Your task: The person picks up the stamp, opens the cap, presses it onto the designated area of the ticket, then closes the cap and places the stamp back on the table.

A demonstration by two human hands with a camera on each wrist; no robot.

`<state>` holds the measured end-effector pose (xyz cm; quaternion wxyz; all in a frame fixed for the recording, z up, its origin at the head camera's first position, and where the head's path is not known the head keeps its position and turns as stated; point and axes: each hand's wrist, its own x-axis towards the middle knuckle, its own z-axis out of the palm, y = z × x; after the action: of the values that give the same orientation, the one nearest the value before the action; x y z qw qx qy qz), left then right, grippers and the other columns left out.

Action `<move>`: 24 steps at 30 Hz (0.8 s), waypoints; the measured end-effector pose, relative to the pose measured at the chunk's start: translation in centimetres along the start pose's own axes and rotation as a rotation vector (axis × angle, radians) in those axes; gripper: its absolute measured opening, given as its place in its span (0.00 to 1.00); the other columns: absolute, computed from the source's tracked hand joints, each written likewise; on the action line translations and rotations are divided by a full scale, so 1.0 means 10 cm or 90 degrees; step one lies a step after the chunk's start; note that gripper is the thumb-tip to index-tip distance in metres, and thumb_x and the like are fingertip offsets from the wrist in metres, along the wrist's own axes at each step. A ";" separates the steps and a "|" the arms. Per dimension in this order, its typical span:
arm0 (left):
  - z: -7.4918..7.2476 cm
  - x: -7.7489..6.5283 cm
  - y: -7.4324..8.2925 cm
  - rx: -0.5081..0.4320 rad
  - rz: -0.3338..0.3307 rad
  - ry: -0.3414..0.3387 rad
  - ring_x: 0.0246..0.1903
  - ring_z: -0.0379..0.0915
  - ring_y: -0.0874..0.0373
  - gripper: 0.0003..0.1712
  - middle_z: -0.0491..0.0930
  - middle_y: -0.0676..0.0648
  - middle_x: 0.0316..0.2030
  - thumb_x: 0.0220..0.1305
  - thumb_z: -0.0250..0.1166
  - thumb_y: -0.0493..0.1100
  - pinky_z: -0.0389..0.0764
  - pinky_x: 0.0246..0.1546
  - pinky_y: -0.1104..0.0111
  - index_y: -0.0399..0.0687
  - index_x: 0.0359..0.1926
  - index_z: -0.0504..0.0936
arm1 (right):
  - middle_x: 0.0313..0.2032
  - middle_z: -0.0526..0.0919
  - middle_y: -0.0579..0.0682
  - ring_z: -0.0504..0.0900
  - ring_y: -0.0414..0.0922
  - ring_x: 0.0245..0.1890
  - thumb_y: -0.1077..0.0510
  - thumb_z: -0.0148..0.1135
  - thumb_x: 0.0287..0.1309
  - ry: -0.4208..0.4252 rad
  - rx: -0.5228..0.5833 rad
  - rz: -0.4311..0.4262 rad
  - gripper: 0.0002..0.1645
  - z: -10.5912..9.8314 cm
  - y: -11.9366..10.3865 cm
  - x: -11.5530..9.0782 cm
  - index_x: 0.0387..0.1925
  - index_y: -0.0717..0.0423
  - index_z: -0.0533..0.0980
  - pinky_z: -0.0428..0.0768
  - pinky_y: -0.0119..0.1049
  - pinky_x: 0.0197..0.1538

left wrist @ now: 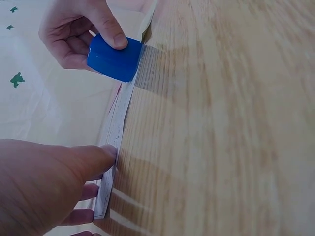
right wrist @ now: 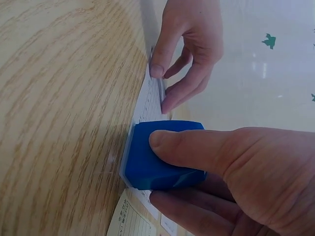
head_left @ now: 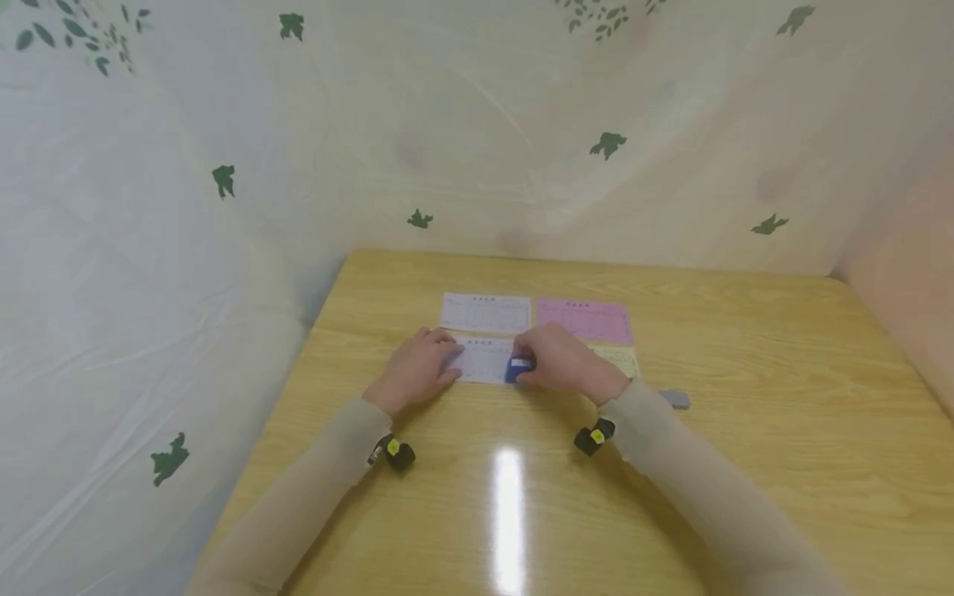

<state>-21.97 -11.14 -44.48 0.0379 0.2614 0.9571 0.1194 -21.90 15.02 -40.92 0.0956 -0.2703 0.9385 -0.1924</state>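
Partly hidden: yellow slip (head_left: 624,359) | right grip (head_left: 561,360) holds blue block (left wrist: 113,61), underside unseen

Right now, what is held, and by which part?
The right hand pinches the blue block by its opposite sides; the left hand only touches the nearer white slip.

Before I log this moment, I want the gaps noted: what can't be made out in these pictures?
- Blue block, underside: faces down, hidden by the block itself in all views.
- Near white slip, right end: behind the block and right hand, head view.
- Yellow slip: mostly behind the right hand, head view.
- Gray object, one end: behind the right sleeve, head view.
- Pink slip, fine print: too small, head view.
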 end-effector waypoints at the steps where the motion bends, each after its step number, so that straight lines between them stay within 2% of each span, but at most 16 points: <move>1: 0.01 0.00 0.00 -0.001 0.000 0.000 0.72 0.72 0.41 0.28 0.78 0.39 0.70 0.75 0.67 0.52 0.61 0.83 0.46 0.43 0.69 0.80 | 0.29 0.84 0.42 0.78 0.40 0.28 0.58 0.79 0.56 -0.002 -0.001 0.001 0.09 0.00 -0.01 0.00 0.33 0.51 0.84 0.79 0.32 0.36; 7: 0.03 -0.01 -0.01 0.006 0.015 0.019 0.68 0.74 0.41 0.27 0.79 0.39 0.67 0.74 0.68 0.51 0.67 0.80 0.47 0.43 0.67 0.81 | 0.29 0.85 0.42 0.78 0.40 0.28 0.58 0.78 0.57 -0.004 -0.006 0.004 0.08 0.00 -0.02 -0.02 0.35 0.51 0.84 0.79 0.32 0.35; 11: 0.02 0.01 -0.01 0.005 0.017 0.025 0.69 0.74 0.42 0.27 0.79 0.39 0.68 0.74 0.68 0.51 0.64 0.81 0.48 0.43 0.68 0.81 | 0.33 0.87 0.44 0.80 0.39 0.30 0.59 0.77 0.59 0.012 -0.014 0.001 0.08 0.00 -0.01 -0.04 0.39 0.53 0.86 0.83 0.33 0.38; 16: 0.01 0.02 0.01 0.007 0.010 0.018 0.70 0.74 0.42 0.28 0.79 0.39 0.68 0.74 0.67 0.52 0.63 0.82 0.48 0.43 0.69 0.80 | 0.40 0.91 0.47 0.85 0.38 0.35 0.59 0.76 0.62 0.018 -0.004 -0.002 0.12 0.00 -0.02 -0.07 0.47 0.55 0.86 0.88 0.35 0.44; 21: 0.01 0.01 0.01 0.011 0.010 0.009 0.72 0.72 0.42 0.29 0.78 0.39 0.69 0.75 0.67 0.52 0.57 0.84 0.47 0.43 0.69 0.79 | 0.42 0.91 0.49 0.86 0.39 0.37 0.60 0.75 0.63 0.016 0.006 -0.008 0.14 0.00 -0.05 -0.10 0.50 0.55 0.86 0.89 0.36 0.46; 24: 0.01 0.00 0.01 0.012 0.011 0.005 0.72 0.72 0.42 0.28 0.78 0.39 0.70 0.75 0.66 0.52 0.57 0.84 0.47 0.43 0.69 0.79 | 0.42 0.91 0.48 0.85 0.38 0.36 0.60 0.75 0.64 0.012 0.008 -0.006 0.14 0.02 -0.05 -0.10 0.50 0.54 0.85 0.88 0.35 0.45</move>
<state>-21.93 -11.03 -44.57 0.0303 0.2697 0.9560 0.1116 -20.75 15.17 -40.79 0.0873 -0.2722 0.9368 -0.2015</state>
